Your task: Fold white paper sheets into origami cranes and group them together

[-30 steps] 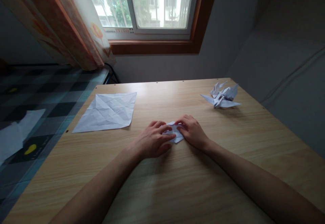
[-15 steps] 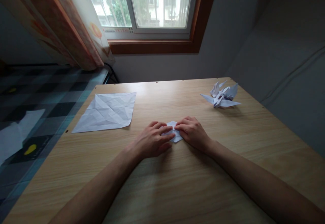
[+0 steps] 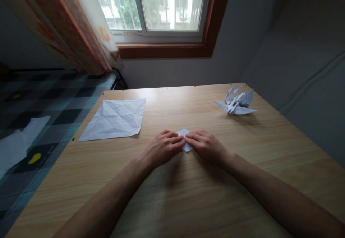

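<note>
A small piece of folded white paper [image 3: 184, 132] lies on the wooden table, its many-sided outline partly covered by my fingers. From the left, my left hand [image 3: 167, 146] presses on it with the fingers drawn together. My right hand [image 3: 205, 145] bears on the paper's right part, fingers likewise close together. The fingertips of both hands nearly meet over its middle, so most of the folds are hidden.
A creased white paper sheet [image 3: 118, 118] lies flat on the table's left. Folded paper cranes [image 3: 237, 104] rest at the back right. Left of the table [image 3: 172, 202] is a checked cloth surface [image 3: 88, 87] with more white paper [image 3: 16, 144]. A window is ahead.
My left fingers have closed together and shifted slightly right over the folded paper. My right fingers have flattened and moved a little toward its middle. The view has shifted slightly.
</note>
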Motion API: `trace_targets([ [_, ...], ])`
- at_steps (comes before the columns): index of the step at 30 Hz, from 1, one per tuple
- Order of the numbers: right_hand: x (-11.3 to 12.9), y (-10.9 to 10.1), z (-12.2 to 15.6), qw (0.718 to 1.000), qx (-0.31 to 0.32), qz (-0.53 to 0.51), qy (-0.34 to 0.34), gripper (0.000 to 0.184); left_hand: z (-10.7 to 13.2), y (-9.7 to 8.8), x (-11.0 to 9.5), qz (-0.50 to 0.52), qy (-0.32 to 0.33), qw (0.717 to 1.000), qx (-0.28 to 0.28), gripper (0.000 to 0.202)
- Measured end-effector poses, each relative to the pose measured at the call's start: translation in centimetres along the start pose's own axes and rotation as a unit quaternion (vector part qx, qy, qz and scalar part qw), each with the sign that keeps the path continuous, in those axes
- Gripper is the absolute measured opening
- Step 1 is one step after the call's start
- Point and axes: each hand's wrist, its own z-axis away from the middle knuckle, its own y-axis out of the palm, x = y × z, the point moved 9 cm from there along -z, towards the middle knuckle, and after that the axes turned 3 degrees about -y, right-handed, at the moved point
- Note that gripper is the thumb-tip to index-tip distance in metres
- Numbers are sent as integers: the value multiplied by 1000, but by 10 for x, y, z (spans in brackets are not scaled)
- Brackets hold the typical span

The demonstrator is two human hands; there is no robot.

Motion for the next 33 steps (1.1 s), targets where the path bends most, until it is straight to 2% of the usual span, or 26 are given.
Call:
trace_targets([
  [4,4,-4,1,1000,3,-17,-4,29,3,1,-1,3,13,1000,-1,22],
  [9,3,-7,4,999,15,-41,-10,30,11,-1,9,52,-27,998,-30,25],
  [15,8,-10,1,996,62,-49,-50,25,9,1,5,54,-19,998,10,30],
  [19,15,-9,-2,994,88,-10,-64,25,6,0,1,51,-11,999,12,37],
  [22,18,-6,-3,993,98,20,-70,26,6,2,3,54,-19,998,14,34],
  [29,12,-3,1,997,30,21,-64,26,6,3,4,64,-26,998,13,37],
  [33,9,-2,1,998,4,24,-57,24,5,1,7,77,-49,996,-10,26],
])
